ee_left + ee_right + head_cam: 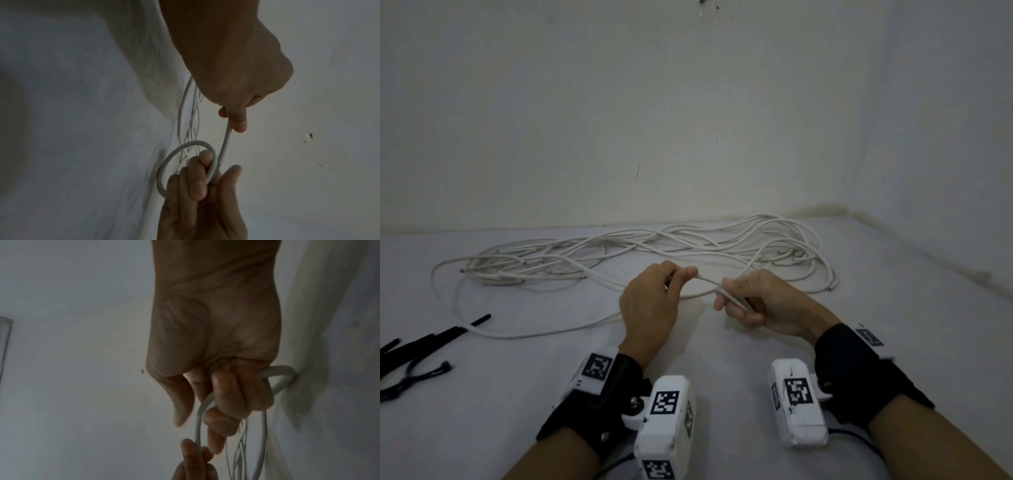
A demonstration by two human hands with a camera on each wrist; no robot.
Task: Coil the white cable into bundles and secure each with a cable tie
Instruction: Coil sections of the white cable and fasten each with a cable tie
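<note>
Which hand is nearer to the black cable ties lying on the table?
Left. The left hand pinches the white cable to the right of the black cable ties; the right hand grips it farther right.

The black cable ties [410, 346] run off the head view's left edge, so their count cannot be told. Where the white cable [709, 281] passes inside the left hand [650, 308] and right hand [763, 305], curled fingers hide it. The right thumb [182, 404] is motion-blurred in the right wrist view.
</note>
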